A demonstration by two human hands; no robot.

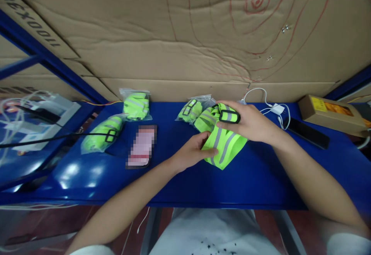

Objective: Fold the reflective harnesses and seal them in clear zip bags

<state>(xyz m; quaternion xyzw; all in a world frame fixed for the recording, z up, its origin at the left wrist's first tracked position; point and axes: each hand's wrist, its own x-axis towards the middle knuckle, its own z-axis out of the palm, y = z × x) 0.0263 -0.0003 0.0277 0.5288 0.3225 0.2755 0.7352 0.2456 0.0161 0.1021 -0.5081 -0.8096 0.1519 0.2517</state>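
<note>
Both of my hands hold a neon-yellow reflective strap point(224, 146) with grey stripes, partly folded, above the blue table. My left hand point(193, 151) pinches its lower left part, thumb lying across the front. Closed around the upper right part is my right hand point(246, 120), beside a black buckle point(230, 116) on the strap. Just behind, to the left, a similar strap in a clear plastic bag point(189, 110) lies on the table. My fingers hide some of the folds.
Two more bagged straps, one behind point(136, 106) and one nearer point(104, 134), lie left on the blue table point(179, 187). A phone point(142, 146) rests near them. At right are a white charger point(277, 109), a black phone point(308, 133) and a cardboard box point(333, 113). Cardboard point(145, 61) walls the back.
</note>
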